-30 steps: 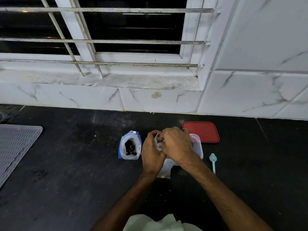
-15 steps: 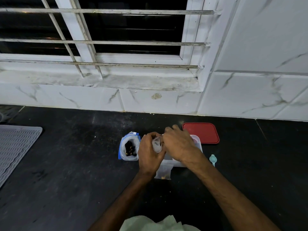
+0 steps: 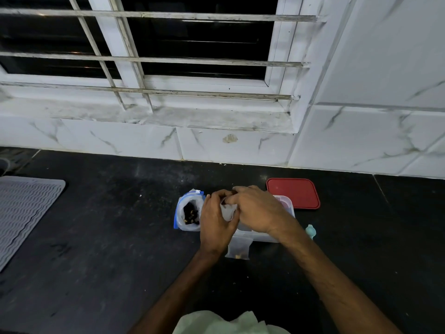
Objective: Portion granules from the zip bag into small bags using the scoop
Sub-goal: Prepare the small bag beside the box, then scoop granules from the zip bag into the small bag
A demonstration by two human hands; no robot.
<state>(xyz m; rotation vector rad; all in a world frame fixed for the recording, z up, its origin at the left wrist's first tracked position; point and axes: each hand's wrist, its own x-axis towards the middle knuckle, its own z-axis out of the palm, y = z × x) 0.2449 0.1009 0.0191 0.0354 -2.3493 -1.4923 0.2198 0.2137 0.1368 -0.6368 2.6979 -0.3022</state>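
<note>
An open zip bag (image 3: pixel 189 214) with a blue edge stands on the black counter, dark granules showing inside. Just right of it my left hand (image 3: pixel 215 222) and my right hand (image 3: pixel 256 210) both pinch the top of a small clear bag (image 3: pixel 228 210), held above a clear plastic container (image 3: pixel 286 206). Another small bag (image 3: pixel 238 248) with a few granules at its bottom lies against the container's front. The pale green scoop (image 3: pixel 310 231) lies on the counter to the right, mostly hidden behind my right forearm.
A red lid (image 3: pixel 293 194) lies behind the container, near the tiled wall. A grey ribbed mat (image 3: pixel 21 213) covers the counter's far left. Pale green cloth (image 3: pixel 216 324) shows at the bottom edge. A barred window sits above the counter.
Both hands shifted a little away from me with the small bag. My right forearm now covers more of the scoop.
</note>
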